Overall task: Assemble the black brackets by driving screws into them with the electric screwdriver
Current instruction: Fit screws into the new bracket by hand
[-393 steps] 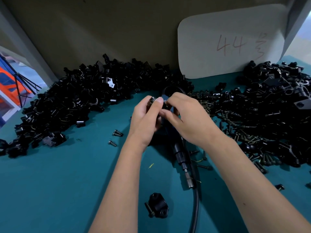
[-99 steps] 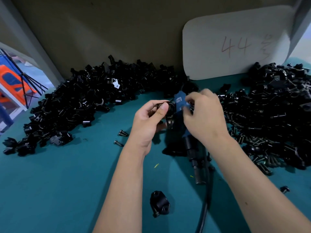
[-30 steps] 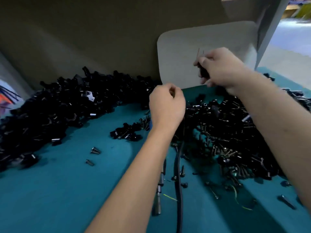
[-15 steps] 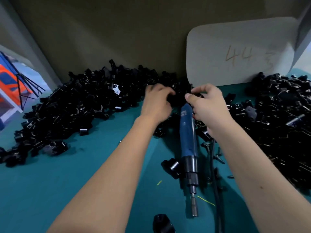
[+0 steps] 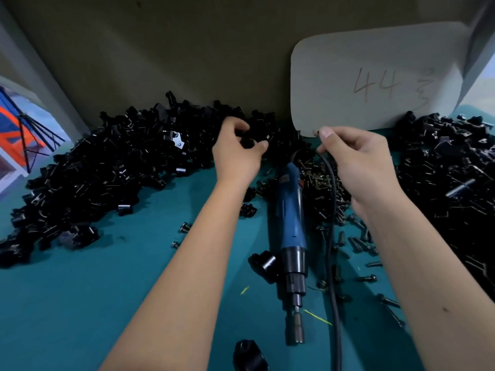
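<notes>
Here the electric screwdriver [image 5: 291, 236] lies idle on the teal table [image 5: 67, 303], bit end toward the person, and serves as the landmark. Beyond its far end and to the left, the left hand [image 5: 237, 153] reaches into the big heap of black brackets [image 5: 107, 170], fingers curled and pinching one small black piece [image 5: 247, 141] at the heap's edge. Right of the driver's far end, the right hand [image 5: 359, 159] is raised, thumb and forefinger pinched on something thin and dark; it could be a screw or the black cable [image 5: 332, 236] that runs down the driver's right side, and this cannot be settled. Loose screws [image 5: 321, 188] are strewn just right of the driver, with a second dark heap [image 5: 455, 183] farther right. The step looks like picking parts for the next assembly. To do it well, the bracket should probably be lifted clear of its neighbours and turned hole-up before the screw is offered, keeping the cable off the work spot. One bracket [image 5: 265, 266] sits touching the driver's left side; another [image 5: 249, 357] at the near edge is cut off. Details within the black heaps are unreadable.
</notes>
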### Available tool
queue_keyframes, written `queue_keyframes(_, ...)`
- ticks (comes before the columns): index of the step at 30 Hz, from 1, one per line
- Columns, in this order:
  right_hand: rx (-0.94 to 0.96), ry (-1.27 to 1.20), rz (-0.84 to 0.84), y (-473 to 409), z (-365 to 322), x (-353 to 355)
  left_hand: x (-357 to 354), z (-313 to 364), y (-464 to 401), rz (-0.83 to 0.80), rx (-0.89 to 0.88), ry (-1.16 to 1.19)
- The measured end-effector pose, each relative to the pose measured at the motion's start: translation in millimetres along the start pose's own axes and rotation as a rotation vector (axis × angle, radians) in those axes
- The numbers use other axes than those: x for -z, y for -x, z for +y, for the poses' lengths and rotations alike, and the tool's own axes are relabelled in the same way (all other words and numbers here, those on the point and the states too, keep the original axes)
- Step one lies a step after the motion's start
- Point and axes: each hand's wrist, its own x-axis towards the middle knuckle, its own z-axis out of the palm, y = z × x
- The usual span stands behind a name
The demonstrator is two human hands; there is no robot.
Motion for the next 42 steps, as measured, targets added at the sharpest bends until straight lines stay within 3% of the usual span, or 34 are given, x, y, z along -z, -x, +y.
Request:
queue_keyframes(3, -0.102, -0.132, -0.121, 5.6, -4.3, 9.4, 7.0, 11.3, 30.8, -0.082, 0.264, 0.578)
queue_keyframes(7, -0.141, -0.237, -0.247, 17.7, -3.9, 14.9, 13.9, 9.1, 68.5, -0.09, 0.346, 0.738)
queue_keyframes(10, -0.157, -0.312, -0.343, 25.1, -0.1, 16.9, 20.9, 1.7, 87.9, -0.112, 0.326, 0.71)
queue_keyframes(14, -0.199, -0.398, -0.481, 34.3, 8.8, 16.7, 23.2, -11.6, 104.0, -0.075, 0.084, 0.427)
queue_keyframes(18, -0.192, -0.368, -0.544, 37.9, 17.0, 12.2, 24.3, -19.3, 102.4, -0.083, -0.019, 0.369)
queue_keyframes(21, -0.204, -0.392, -0.539, 39.9, 18.8, 9.8, 23.2, -22.1, 101.3, -0.125, 0.031, 0.459)
queue_keyframes(24, -0.22, -0.417, -0.525, 41.7, 18.4, 9.3, 23.7, -21.8, 102.4, -0.209, 0.205, 0.755)
queue_keyframes(27, -0.238, -0.432, -0.501, 42.8, 15.5, 7.9, 27.0, -22.4, 100.7, -0.239, 0.273, 0.882)
queue_keyframes(32, -0.236, -0.478, -0.502, 44.8, 12.1, 6.6, 28.5, -19.6, 99.8, -0.256, 0.311, 0.93)
queue_keyframes(37, -0.169, -0.427, -0.51, 46.3, 13.3, 8.4, 26.5, -17.8, 102.1, -0.274, 0.277, 0.829)
queue_keyframes(42, -0.037, -0.285, -0.477, 48.4, 14.2, 6.2, 20.6, -20.4, 100.3, -0.139, 0.256, 0.789)
